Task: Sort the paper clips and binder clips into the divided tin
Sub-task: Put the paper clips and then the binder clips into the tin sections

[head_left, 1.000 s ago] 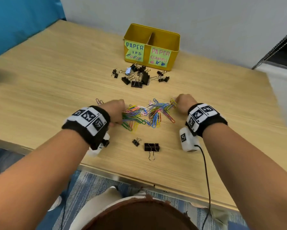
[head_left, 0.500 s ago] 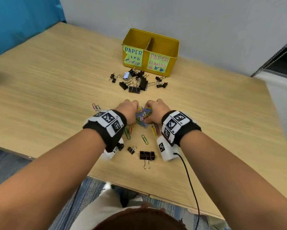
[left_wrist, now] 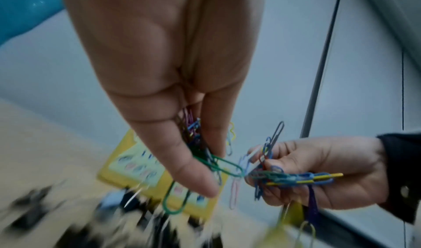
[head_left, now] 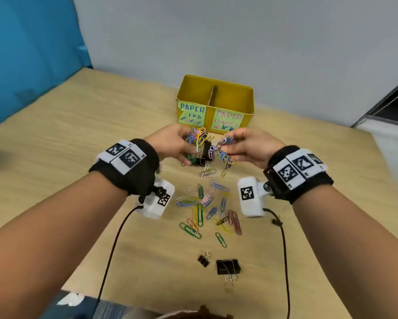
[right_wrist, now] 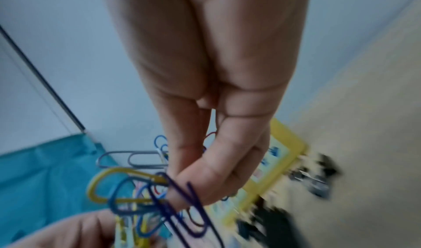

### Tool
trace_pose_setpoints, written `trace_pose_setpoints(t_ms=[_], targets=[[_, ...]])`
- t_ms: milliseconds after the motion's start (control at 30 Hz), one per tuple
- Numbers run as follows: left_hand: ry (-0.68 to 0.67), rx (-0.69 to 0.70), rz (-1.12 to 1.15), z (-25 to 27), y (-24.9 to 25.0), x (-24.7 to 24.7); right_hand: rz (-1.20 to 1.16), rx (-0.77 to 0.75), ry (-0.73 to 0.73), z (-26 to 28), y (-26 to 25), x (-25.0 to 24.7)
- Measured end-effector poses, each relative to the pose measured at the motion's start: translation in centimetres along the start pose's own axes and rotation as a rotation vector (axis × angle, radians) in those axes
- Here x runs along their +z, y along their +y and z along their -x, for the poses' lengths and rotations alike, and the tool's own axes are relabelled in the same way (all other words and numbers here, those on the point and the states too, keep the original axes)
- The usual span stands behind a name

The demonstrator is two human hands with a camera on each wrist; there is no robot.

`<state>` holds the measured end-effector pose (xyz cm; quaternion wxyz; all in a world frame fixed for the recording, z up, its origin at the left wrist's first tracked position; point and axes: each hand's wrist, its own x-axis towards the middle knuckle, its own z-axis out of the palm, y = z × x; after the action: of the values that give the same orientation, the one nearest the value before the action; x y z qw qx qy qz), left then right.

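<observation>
Binder clips [head_left: 201,155] sit half-hidden behind both hands' paper-clip bunches [head_left: 196,140].

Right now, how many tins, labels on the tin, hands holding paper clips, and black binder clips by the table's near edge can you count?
Yellow tin: 1
Labels on the tin: 2, green label and pink label
Hands holding paper clips: 2, left hand and right hand
Black binder clips by the near edge: 2, small binder clip and large binder clip
Total: 7

An office-like room: a pale wood desk [head_left: 55,139] against a plain grey wall [head_left: 239,42], a blue partition [head_left: 27,47] at the left, carpet [head_left: 115,307] near.
</observation>
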<state>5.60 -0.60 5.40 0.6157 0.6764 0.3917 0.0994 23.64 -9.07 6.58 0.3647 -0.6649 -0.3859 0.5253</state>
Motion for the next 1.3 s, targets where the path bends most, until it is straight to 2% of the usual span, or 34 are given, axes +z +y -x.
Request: trace_pose_setpoints(t_ms=[67,167,300,367,433,533,600,700,767,867,933,1000,1066,1100,1200,1300], targets=[[0.038,0.068,0.107,-1.4,2.3,-1.7,-0.109,-0.094,-0.004,-1.1,-3.3,-0.4],[0.168,0.141,0.136,-5.0,5.7,-4.1,-0.238,-0.19,0.042,-4.0,-8.1,-0.5],[0.296,0.115,0.033,-9.6,7.9,-5.5,-0.329,-0.192,0.207,-9.5,-11.0,0.1],[0.332,0.054,-0.087,-11.5,7.8,-5.9,-0.233,-0.139,0.264,-12.0,-11.1,0.3],[0.309,-0.003,-0.207,-12.3,7.5,-6.2,-0.041,-0.055,0.254,-13.6,-10.7,0.5],[0.258,-0.05,-0.157,-12.0,7.6,-6.7,0.146,0.056,0.187,-14.3,-10.0,0.6],[0.251,-0.031,-0.113,-11.0,7.8,-7.0,0.121,0.037,0.223,-13.6,-9.9,0.8],[0.241,0.096,-0.129,-7.3,6.9,-6.7,0.074,-0.082,0.384,-9.8,-9.4,1.8],[0.17,0.099,-0.124,-3.9,4.4,-6.1,0.193,-0.085,0.309,-6.4,-7.6,2.4],[-0.065,-0.052,-0.168,0.6,-0.6,-4.8,0.577,0.144,0.015,-2.7,-3.0,3.2],[-0.147,-0.141,-0.307,2.1,-3.5,-3.9,0.87,0.246,-0.09,-1.7,0.2,4.2],[-0.119,-0.181,-0.581,2.5,-5.3,-2.9,1.116,0.218,-0.068,-1.3,2.9,5.4],[-0.057,-0.199,-0.851,3.1,-6.4,-2.0,1.152,0.164,-0.022,-0.7,4.5,6.5],[-0.041,-0.226,-0.915,3.6,-6.8,-1.5,1.143,0.138,-0.037,-0.4,5.0,6.8],[-0.082,-0.229,-0.914,4.6,-7.3,-0.9,1.114,0.141,-0.133,0.6,4.8,6.1],[-0.089,-0.232,-0.866,5.7,-7.5,-1.6,1.09,0.178,-0.06,1.3,4.7,4.3]])
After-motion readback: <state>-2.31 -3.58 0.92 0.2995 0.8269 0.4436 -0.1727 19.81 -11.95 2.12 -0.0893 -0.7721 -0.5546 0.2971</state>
